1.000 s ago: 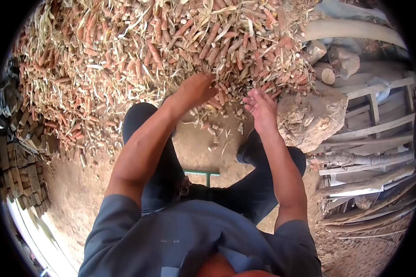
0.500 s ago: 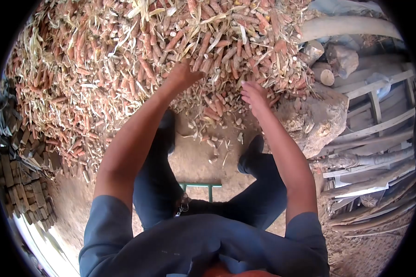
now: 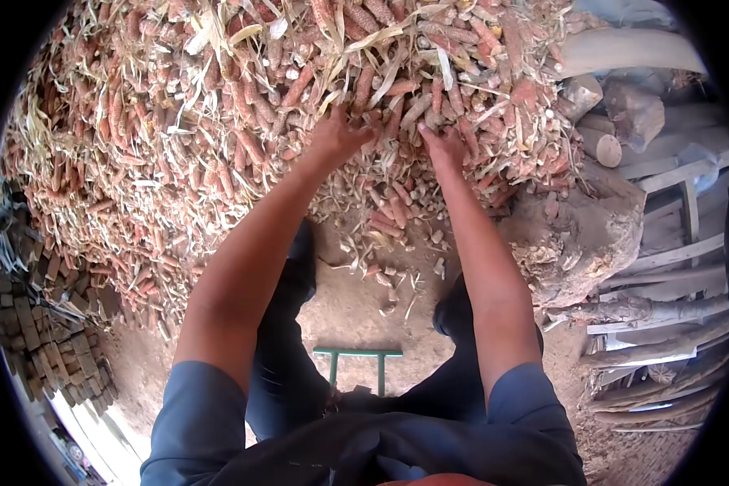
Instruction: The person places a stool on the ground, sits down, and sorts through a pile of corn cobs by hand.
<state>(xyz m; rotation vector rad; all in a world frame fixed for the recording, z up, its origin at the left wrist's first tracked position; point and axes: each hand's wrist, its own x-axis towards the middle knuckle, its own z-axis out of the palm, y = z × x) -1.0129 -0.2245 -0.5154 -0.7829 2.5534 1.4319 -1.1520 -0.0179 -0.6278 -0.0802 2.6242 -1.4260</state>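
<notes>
A large heap of reddish corn cobs (image 3: pixel 251 146) mixed with pale dry husks fills the upper part of the view. My left hand (image 3: pixel 338 139) reaches onto the heap's lower middle, its fingers apart and touching or just above the cobs. Just to its right, my right hand (image 3: pixel 444 148) is at the cobs too, palm down, with thumb and fingers partly spread. Neither hand shows anything held. Loose cobs (image 3: pixel 387 212) lie on the ground edge of the heap below and between my forearms.
A large rock (image 3: pixel 579 235) sits right of my right forearm. Cut logs (image 3: pixel 603 147) and a stack of wooden poles (image 3: pixel 664 348) are at the right. Stacked bricks (image 3: pixel 61 356) stand at the lower left. A green metal frame (image 3: pixel 358 352) shows between my legs.
Both hands have moved forward onto the cobs, and the arms have stretched out. My right hand has turned from palm up to palm down. The view has shifted slightly.
</notes>
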